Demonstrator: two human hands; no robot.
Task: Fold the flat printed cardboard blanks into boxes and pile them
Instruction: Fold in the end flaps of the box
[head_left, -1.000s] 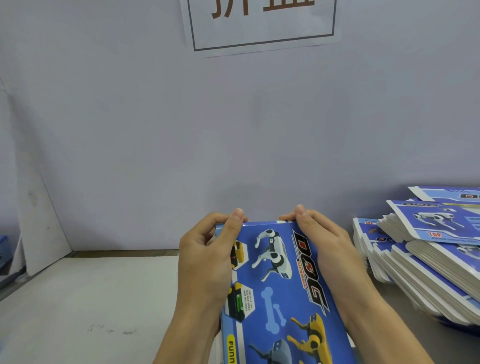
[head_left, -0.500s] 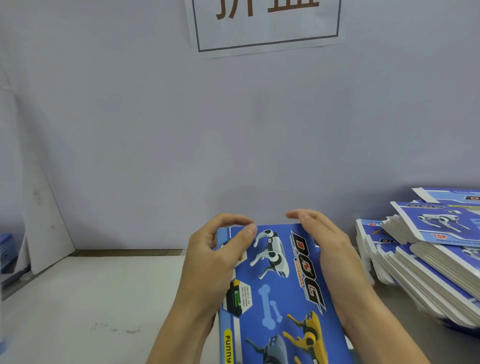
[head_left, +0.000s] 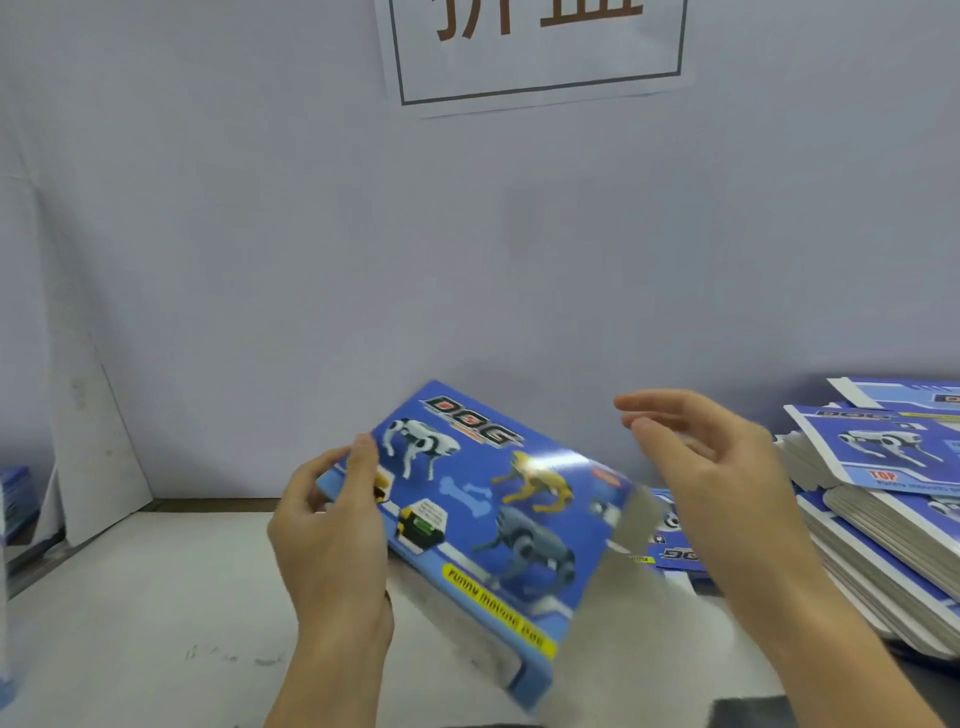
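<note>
- The left hand (head_left: 332, 525) has its grip on the blue printed box (head_left: 483, 519): the thumb lies on the printed face near the corner and the fingers curl behind the edge.
- The box is in the air above the table (head_left: 130, 613), tilted, with the word DOG toward the wall (head_left: 260, 260).
- The right hand (head_left: 722, 467) is released, with fingers loosely spread, just beside the right end of the box and not touching it.
- A grey flap (head_left: 631, 525) at the right end stands open, so I judge this box is formed but that end is not yet closed.
- A big stack of flat blanks (head_left: 883, 499) lies on the table at the right, so much work is left.
- No pile of finished boxes is visible in this view.
- The lower end of the box is blurred, and the stack is cut off by the right edge.
- The sign (head_left: 535, 47) on the wall is cut off at the top.
</note>
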